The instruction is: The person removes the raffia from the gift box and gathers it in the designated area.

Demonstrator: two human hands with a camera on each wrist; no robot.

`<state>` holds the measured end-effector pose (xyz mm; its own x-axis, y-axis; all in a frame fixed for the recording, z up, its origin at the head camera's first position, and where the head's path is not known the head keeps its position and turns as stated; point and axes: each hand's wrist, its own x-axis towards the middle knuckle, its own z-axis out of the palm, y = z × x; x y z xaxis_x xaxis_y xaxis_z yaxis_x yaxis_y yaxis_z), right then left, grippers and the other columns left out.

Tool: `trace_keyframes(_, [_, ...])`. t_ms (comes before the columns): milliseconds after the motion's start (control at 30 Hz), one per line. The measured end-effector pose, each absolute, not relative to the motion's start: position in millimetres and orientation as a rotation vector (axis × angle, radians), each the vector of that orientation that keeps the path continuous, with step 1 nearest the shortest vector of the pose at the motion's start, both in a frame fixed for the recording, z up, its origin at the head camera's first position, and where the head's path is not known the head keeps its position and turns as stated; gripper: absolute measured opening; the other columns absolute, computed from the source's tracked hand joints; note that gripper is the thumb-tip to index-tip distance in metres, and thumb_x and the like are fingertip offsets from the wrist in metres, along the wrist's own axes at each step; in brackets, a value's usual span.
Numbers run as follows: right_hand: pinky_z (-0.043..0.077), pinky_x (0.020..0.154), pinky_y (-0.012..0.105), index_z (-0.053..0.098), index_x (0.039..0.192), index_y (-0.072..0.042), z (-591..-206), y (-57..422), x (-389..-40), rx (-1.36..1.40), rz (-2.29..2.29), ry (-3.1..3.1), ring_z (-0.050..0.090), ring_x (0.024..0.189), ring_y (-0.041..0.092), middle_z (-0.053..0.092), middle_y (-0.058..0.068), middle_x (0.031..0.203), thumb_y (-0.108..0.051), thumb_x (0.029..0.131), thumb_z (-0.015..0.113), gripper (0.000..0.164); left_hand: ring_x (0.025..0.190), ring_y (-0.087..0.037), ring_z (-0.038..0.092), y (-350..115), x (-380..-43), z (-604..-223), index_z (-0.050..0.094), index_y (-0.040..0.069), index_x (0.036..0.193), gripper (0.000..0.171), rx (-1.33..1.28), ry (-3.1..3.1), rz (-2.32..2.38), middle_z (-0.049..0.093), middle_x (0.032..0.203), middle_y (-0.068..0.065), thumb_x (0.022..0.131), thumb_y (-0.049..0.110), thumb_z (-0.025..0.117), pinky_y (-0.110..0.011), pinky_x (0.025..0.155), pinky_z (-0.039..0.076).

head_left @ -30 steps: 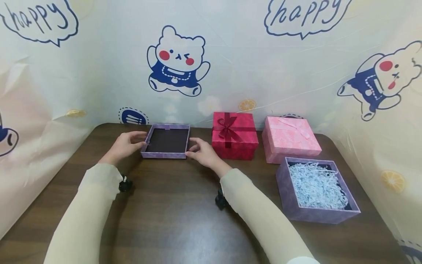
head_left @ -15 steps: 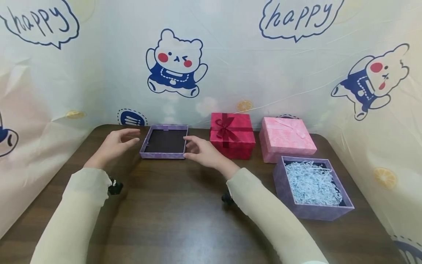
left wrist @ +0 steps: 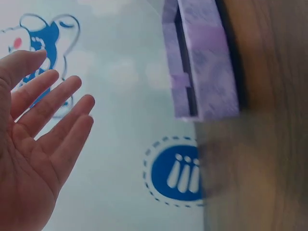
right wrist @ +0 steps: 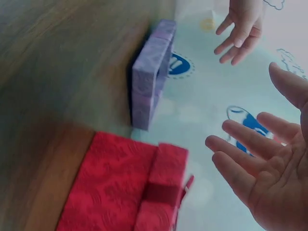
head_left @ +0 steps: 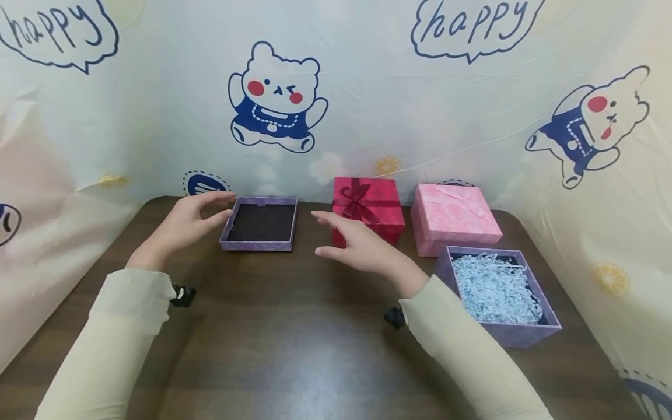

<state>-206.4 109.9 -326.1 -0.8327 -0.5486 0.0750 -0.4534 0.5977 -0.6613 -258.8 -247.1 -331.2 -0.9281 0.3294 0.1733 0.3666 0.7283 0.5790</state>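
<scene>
A shallow purple box lid lies hollow side up near the table's back edge, its inside black. Just left of it hovers my left hand, holding nothing; in the left wrist view its relaxed fingers stand apart from the lid. To the lid's right my right hand is raised in front of a red gift box with a dark red ribbon bow. The right wrist view shows its fingers spread in the air, clear of the red box.
A pink gift box stands right of the red one. In front of it a purple box without a cover holds light blue shredded paper; my right forearm partly hides it. Behind the brown table hangs a printed cloth.
Both hands have let go of the purple lid, which stays in place. My right hand has drawn back to the right, in front of the red box. The left hand has lifted off slightly.
</scene>
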Motion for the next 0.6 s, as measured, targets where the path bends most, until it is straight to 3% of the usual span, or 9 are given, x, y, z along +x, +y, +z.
trace_keyframes(233, [0.054,0.1,0.046,0.032,0.155,-0.028,-323.6,144.0,-186.1,-0.838,-1.06,2.672,0.046,0.139,0.025,0.043,-0.001,0.154,-0.035,0.089,0.073,0.079,0.137,-0.034,0.047,-224.0,-250.2,-319.9,0.052,0.013,0.144,0.048,-0.67,-2.855,-1.014,0.052,0.148,-0.013,0.1,0.028,0.061,-0.057,0.104,0.046])
trace_keyframes(433, [0.056,0.097,0.041,0.023,0.158,-0.034,-317.9,168.6,-172.2,-0.827,-1.02,2.736,0.046,0.138,0.021,0.037,-0.003,0.158,-0.04,0.089,0.072,0.085,0.137,-0.034,0.048,-206.6,-243.4,-313.6,0.052,0.014,0.145,0.049,-0.743,-2.814,-1.012,0.051,0.149,-0.012,0.098,0.025,0.063,-0.061,0.105,0.044])
trace_keyframes(500, [0.057,0.091,0.038,0.018,0.159,-0.037,-315.2,177.1,-167.7,-0.832,-1.017,2.763,0.046,0.136,0.019,0.033,-0.005,0.161,-0.041,0.09,0.071,0.087,0.138,-0.034,0.047,-200.5,-242.5,-313.7,0.052,0.014,0.145,0.049,-0.777,-2.794,-1.008,0.051,0.149,-0.011,0.098,0.024,0.063,-0.062,0.106,0.043])
trace_keyframes(600, [0.055,0.075,0.033,0.013,0.159,-0.038,-311.1,192.9,-160.5,-0.823,-1.003,2.818,0.053,0.119,0.017,0.03,-0.007,0.163,-0.04,0.091,0.07,0.089,0.138,-0.034,0.047,-190.3,-241.9,-314.9,0.051,0.013,0.145,0.049,-0.853,-2.758,-0.997,0.052,0.149,-0.012,0.098,0.022,0.063,-0.063,0.106,0.043])
